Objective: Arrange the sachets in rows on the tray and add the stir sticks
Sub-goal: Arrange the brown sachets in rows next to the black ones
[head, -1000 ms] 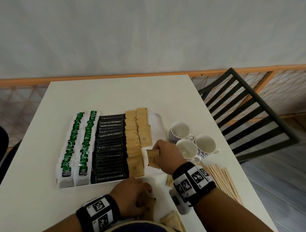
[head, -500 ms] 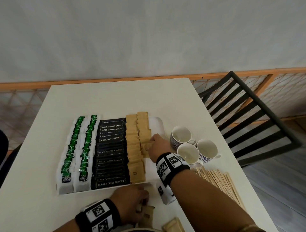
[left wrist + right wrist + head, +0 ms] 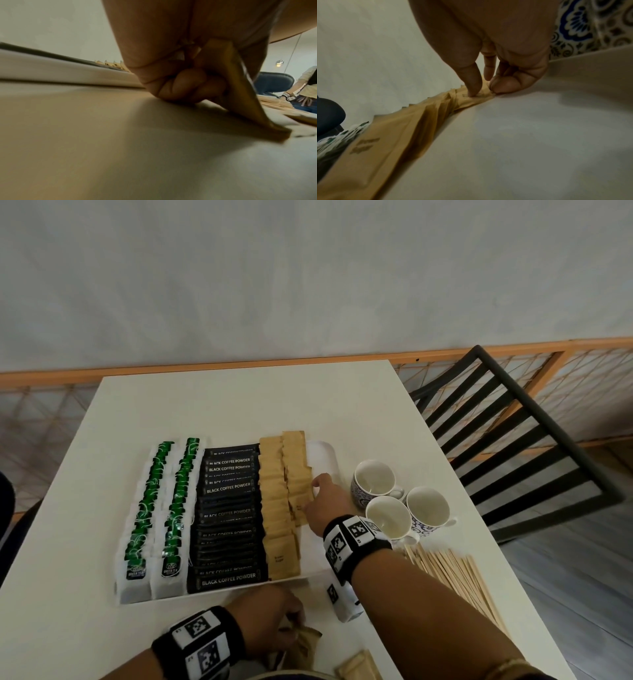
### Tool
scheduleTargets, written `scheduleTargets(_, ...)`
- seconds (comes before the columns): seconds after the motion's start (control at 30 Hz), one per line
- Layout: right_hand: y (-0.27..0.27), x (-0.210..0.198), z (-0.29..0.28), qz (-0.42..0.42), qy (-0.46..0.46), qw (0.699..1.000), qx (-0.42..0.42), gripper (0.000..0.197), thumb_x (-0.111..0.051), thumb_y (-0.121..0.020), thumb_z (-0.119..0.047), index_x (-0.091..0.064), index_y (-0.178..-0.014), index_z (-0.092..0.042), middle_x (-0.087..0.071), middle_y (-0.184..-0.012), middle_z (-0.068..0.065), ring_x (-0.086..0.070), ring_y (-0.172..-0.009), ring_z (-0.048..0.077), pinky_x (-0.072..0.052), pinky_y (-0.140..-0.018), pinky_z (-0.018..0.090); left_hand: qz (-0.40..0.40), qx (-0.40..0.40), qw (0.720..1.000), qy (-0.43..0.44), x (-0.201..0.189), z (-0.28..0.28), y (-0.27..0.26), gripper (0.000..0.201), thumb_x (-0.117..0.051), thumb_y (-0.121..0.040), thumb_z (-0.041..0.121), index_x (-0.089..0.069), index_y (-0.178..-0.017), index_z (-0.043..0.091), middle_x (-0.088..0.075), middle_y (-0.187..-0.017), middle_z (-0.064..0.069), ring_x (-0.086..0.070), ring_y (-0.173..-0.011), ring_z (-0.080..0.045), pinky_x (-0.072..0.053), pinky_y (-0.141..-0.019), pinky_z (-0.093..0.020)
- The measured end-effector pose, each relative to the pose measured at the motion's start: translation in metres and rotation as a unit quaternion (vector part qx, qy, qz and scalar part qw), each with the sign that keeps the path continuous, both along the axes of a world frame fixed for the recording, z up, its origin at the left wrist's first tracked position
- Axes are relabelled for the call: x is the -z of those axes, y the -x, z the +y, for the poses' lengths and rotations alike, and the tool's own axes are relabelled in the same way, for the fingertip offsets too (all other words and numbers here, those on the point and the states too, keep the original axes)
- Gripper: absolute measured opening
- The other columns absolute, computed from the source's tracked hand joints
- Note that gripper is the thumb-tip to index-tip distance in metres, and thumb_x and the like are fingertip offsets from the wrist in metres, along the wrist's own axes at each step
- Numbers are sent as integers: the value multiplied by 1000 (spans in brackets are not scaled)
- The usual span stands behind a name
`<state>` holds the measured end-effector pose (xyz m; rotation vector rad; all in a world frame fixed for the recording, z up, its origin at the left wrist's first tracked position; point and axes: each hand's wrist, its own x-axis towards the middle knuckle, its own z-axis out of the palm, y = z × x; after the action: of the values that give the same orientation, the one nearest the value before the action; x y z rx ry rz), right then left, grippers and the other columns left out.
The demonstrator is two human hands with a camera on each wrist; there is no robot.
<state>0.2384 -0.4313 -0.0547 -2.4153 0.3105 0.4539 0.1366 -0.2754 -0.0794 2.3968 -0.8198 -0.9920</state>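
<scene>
Head view shows three cups, right hand pinching one brown sachet, left hand gripping a second sachet.

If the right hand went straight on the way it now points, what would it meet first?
Likely the right-hand row of brown sachets, one of which the right hand pinches; beyond, the tray's far rim. Depth unclear.

Right grip fingertips on a brown sachet in the tray row, patterned cup behind
</scene>
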Motion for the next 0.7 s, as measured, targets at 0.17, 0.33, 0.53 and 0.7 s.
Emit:
scheduleTargets(0.17, 6, 0, -9, 17, -19, 1000, -5, 52, -45, -92, -4, -34, -140, -21, -54, -126, 10, -57, -109, 26, -47, -77, 31, -5, -88, 994, 63, -10, 14, -5, 19, -64, -85, 29, -61, -73, 43, -57, -72, 32, -55, -77, 13, -41, -74, -5)
scheduleTargets(0.33, 9, 4, -7, 12, -55, 998, 19, 51, -61, -87, -15, -41, -133, -19, -57, -122, 10, -58, -107, 25, -47, -82, 30, -38, -199, 971, 128, -23, 27, -12, 22, -70, -84, 25, -61, -71, 39, -63, -80, 31, -60, -86, 7, -40, -71, -5)
scheduleTargets(0.53, 18, -17, -4, -72, -25, 997, -30, 26, -39, -102, -30, -55, -115, -15, -64, -111, 6, -57, -94, 21, -36, -69, 26, -79, -323, 926, 176, -43, 29, -24, 15, -69, -86, 20, -68, -72, 24, -69, -77, 14, -62, -69, -3, -43, -62, -9)
scheduleTargets(0.7, 34, -23, -4, -3, -251, 965, -73, 52, -37, -99, -54, -69, -83, -16, -67, -80, -1, -58, -66, 10, -47, -63, 24, -61, -421, 881, 205, -48, 34, -39, 13, -68, -87, 21, -71, -75, 19, -70, -69, 4, -56, -54, 2, -44, -56, -15)
